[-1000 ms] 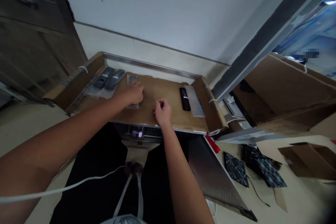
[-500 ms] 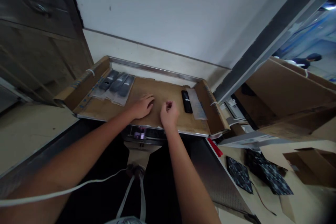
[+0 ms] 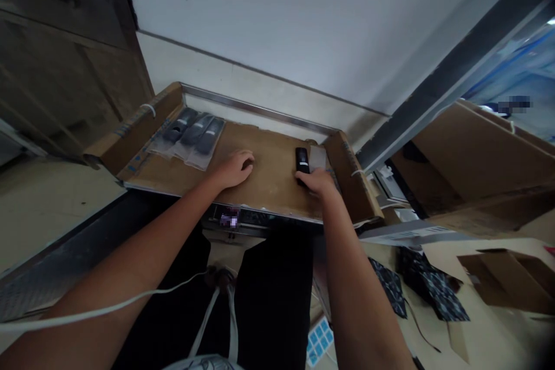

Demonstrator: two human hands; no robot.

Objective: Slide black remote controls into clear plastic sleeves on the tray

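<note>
In the head view my right hand (image 3: 319,181) is at the right side of a cardboard-lined tray (image 3: 269,188). Its thumb and fingers close on the near end of a black remote control (image 3: 302,161), which carries a small white label. A flat clear plastic bag (image 3: 318,157) lies beside the remote, partly covered by that hand. My left hand (image 3: 236,169) rests on the cardboard left of the middle, fingers loosely bent and thumb apart, with nothing in it. Several dark remotes in clear bags (image 3: 195,134) lie side by side at the tray's left end.
Raised cardboard flaps (image 3: 135,122) wall the tray's sides. A white panel (image 3: 281,29) stands behind it. A large cardboard box (image 3: 481,167) is at the right, with dark patterned packs (image 3: 442,289) on the floor. A white cable (image 3: 113,304) crosses my left forearm.
My right hand has moved right from the tray's middle and taken hold of the black remote's near end. My left hand has stayed almost in place.
</note>
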